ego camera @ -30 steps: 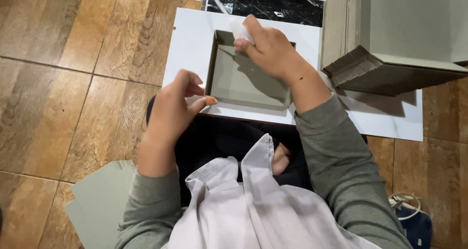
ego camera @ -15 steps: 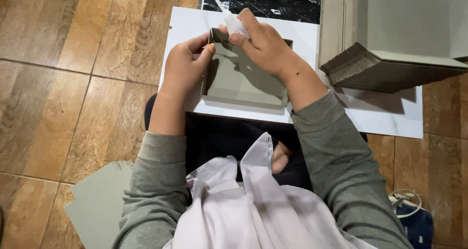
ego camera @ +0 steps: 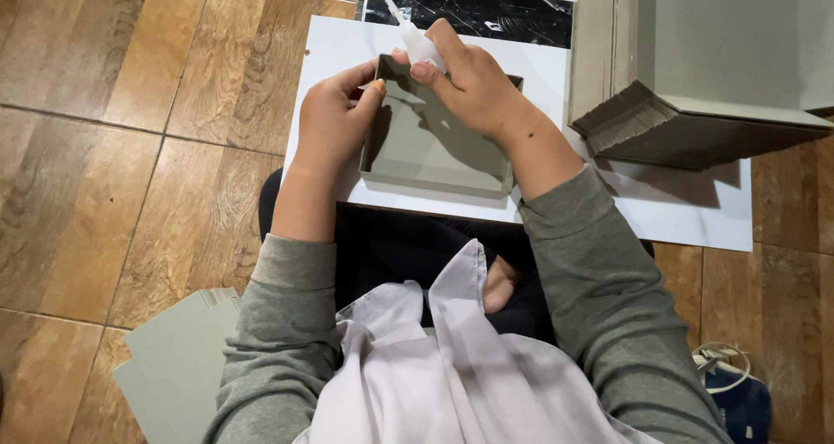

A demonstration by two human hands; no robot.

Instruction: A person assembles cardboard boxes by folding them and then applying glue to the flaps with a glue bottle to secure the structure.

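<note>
Single head view, looking steeply down, close over lap and floor (ego camera: 104,149).

Looks to me like a home floor used as a craft spot: I see wood-look floor tiles (ego camera: 130,166), a white sheet (ego camera: 678,209) as work mat. Stacked grey cardboard (ego camera: 686,122) sits beside it, more grey boards (ego camera: 174,366) nearby.

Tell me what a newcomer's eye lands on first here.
The shallow grey cardboard box tray on the white sheet, centre. The left hand pinches its far-left corner while the right hand holds a small white squeeze bottle there. A tall stack of grey cardboard sheets stands top right.
</note>
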